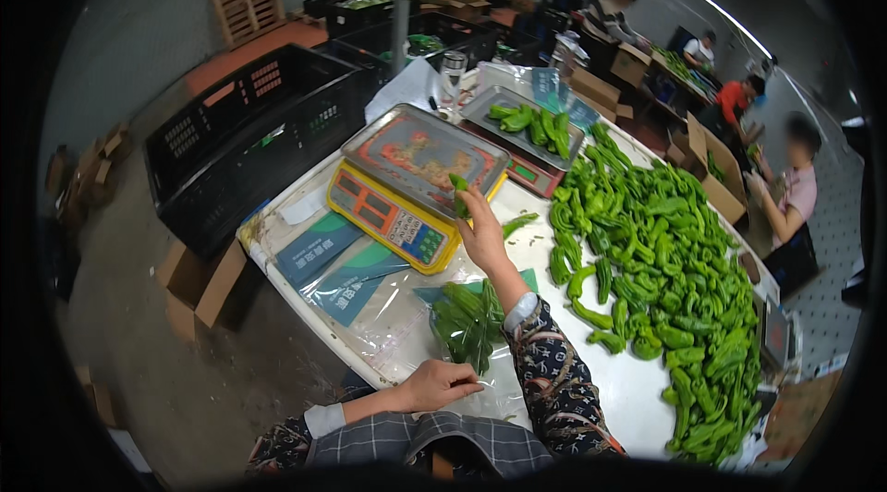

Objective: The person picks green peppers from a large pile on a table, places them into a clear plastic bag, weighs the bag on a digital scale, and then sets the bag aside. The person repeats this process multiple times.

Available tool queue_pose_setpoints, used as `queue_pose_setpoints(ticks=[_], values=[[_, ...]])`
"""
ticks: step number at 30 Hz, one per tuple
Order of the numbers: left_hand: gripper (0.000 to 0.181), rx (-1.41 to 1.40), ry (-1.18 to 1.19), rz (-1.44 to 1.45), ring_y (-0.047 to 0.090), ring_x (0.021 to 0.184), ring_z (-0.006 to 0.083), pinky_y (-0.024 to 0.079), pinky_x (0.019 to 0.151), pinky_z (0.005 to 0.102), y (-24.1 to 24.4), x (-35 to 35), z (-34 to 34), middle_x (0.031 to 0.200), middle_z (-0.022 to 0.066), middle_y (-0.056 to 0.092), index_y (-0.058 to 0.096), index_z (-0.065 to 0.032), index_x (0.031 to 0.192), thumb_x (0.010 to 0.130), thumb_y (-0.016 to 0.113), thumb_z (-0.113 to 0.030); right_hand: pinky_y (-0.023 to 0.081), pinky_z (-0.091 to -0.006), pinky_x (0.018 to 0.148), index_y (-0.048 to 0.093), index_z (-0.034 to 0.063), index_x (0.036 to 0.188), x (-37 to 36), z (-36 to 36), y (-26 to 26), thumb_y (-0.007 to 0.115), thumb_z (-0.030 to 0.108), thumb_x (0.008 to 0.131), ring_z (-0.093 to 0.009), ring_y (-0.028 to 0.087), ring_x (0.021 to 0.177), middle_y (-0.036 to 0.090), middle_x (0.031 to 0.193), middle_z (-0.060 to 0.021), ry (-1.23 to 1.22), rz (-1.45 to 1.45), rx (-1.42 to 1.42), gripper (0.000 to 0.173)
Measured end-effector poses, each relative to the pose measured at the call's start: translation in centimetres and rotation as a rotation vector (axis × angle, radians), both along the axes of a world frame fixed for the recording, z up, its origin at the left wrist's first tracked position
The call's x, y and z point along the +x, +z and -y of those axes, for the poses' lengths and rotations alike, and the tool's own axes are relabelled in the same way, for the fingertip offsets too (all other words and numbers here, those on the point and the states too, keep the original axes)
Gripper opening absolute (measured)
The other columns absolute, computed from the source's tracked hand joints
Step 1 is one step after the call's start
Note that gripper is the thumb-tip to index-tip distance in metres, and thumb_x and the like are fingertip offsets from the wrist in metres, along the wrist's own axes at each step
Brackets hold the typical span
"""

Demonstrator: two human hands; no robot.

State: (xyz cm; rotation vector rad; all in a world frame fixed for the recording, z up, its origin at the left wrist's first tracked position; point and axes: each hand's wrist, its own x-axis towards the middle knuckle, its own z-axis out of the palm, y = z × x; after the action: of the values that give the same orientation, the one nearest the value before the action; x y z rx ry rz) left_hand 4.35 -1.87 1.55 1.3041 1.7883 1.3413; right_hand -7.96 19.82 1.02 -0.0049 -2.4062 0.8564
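My right hand (481, 225) is raised near the right front corner of the yellow electronic scale (388, 215), its fingers closed on a green pepper (459, 192). Close to my body, my left hand (443, 384) lies at the near end of a clear plastic bag (468, 326) filled with green peppers; whether its fingers grip the film is not clear. The yellow scale's metal pan (423, 156) holds reddish and pale residue. Behind it, several peppers (533, 125) lie on the pan of a red scale (530, 175). One pepper (518, 224) lies beside my right wrist.
A large heap of green peppers (665, 249) covers the table's right side. Flat printed bags (319, 249) lie on the left. A black crate (256, 138) and an open cardboard box (204, 287) stand off the left edge. Several co-workers, one a person in pink (797, 194), are beyond the table.
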Motion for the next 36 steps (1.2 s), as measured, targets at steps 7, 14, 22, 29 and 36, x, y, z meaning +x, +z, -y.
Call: queue_pose_setpoints(ticks=[7, 14, 22, 29, 36], values=[[0.016, 0.070, 0.000, 0.026, 0.054, 0.052, 0.0213, 0.040, 0.048, 0.0302, -1.3, 0.1, 0.1, 0.062, 0.0084, 0.056, 0.057, -0.0058, 0.079, 0.081, 0.061, -0.021, 0.030, -0.0430, 0.097, 0.045, 0.0087, 0.121, 0.3, -1.0, 1.8, 0.066, 0.021, 0.071, -0.033, 0.039, 0.117, 0.043, 0.125, -0.0165, -0.072, -0.084, 0.105, 0.056], [0.020, 0.098, -0.035, 0.081, 0.055, 0.053, 0.0225, 0.041, 0.049, 0.0313, -1.0, 0.2, 0.0, 0.060, 0.0075, 0.055, 0.053, -0.0056, 0.077, 0.082, 0.059, -0.024, 0.029, -0.0427, 0.096, 0.040, 0.0061, 0.124, 1.4, -1.6, 3.7, 0.068, 0.026, 0.069, -0.033, 0.037, 0.117, 0.039, 0.127, -0.0179, -0.235, -0.061, 0.142, 0.065], [0.021, 0.128, -0.015, 0.085, 0.056, 0.054, 0.0229, 0.042, 0.050, 0.0318, -1.5, -0.1, 0.4, 0.061, 0.0075, 0.056, 0.052, -0.0046, 0.076, 0.082, 0.059, -0.024, 0.024, -0.0508, 0.096, 0.047, 0.0154, 0.122, -1.7, -0.8, 0.7, 0.064, 0.031, 0.072, -0.030, 0.046, 0.110, 0.054, 0.111, -0.0150, -0.181, 0.384, 0.221, 0.055], [0.017, 0.112, 0.008, 0.015, 0.056, 0.052, 0.0193, 0.042, 0.048, 0.0289, -1.4, -0.3, 0.1, 0.061, 0.0086, 0.057, 0.057, -0.0039, 0.075, 0.079, 0.062, -0.019, 0.050, -0.0304, 0.065, 0.060, -0.0010, 0.098, 3.0, -2.5, 2.1, 0.057, 0.009, 0.080, -0.017, 0.062, 0.074, 0.064, 0.084, -0.0108, -0.033, 0.101, -0.583, 0.020], [0.019, 0.023, -0.032, 0.210, 0.055, 0.053, 0.0182, 0.041, 0.050, 0.0282, -1.0, 0.5, -0.8, 0.062, 0.0088, 0.058, 0.055, -0.0027, 0.075, 0.080, 0.060, -0.020, 0.051, -0.0279, 0.055, 0.053, 0.0012, 0.099, 23.1, -2.0, 4.1, 0.052, 0.003, 0.082, -0.018, 0.061, 0.067, 0.060, 0.080, -0.0087, -0.222, 0.032, -1.394, 0.016]])
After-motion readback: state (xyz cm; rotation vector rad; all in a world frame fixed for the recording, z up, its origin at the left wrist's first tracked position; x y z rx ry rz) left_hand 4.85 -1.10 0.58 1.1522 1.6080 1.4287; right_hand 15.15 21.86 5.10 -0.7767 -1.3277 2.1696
